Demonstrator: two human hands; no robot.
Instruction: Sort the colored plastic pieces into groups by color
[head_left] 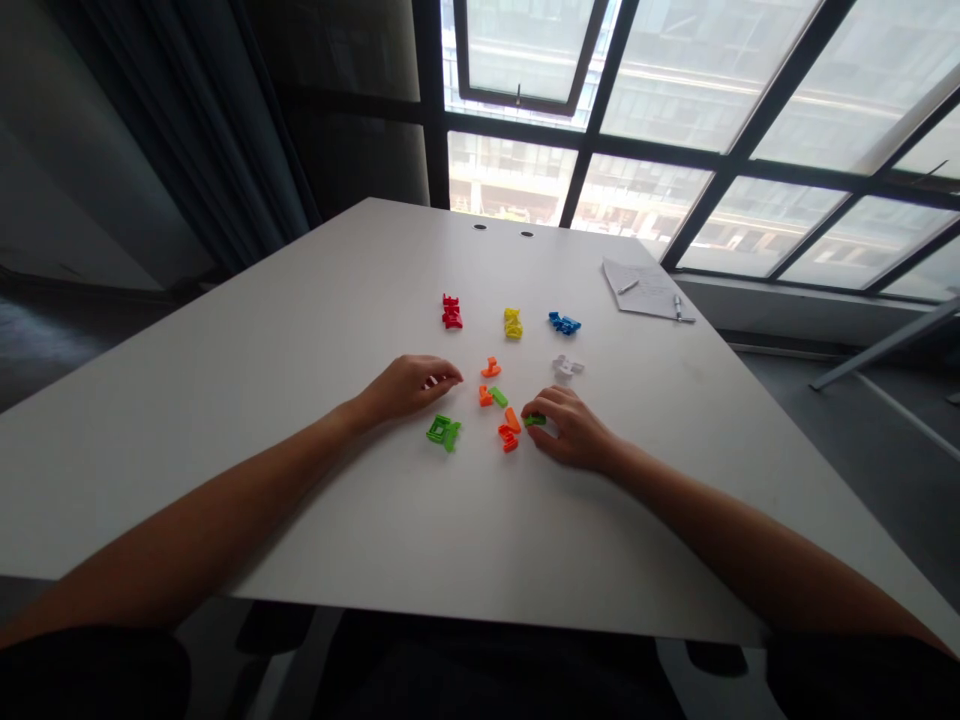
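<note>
My right hand (570,430) pinches a small green plastic piece (534,420) against the white table (300,480). Orange plastic pieces (508,437) lie just left of those fingers. My left hand (405,388) rests curled on the tabletop, and a tiny pale-red spot between its fingers is too small to identify. Below it sits a green cluster of plastic pieces (444,432). Farther out lie a red cluster (451,312), a yellow cluster (513,323), a blue cluster (564,323) and a white cluster (568,366). A loose green piece (498,397) lies among the orange ones.
A sheet of paper (645,288) with a pen (678,307) and a second pen (628,287) lies at the far right of the table. Two small holes (502,230) mark the far edge. Large windows stand beyond it, with a dark curtain (255,130) at the left.
</note>
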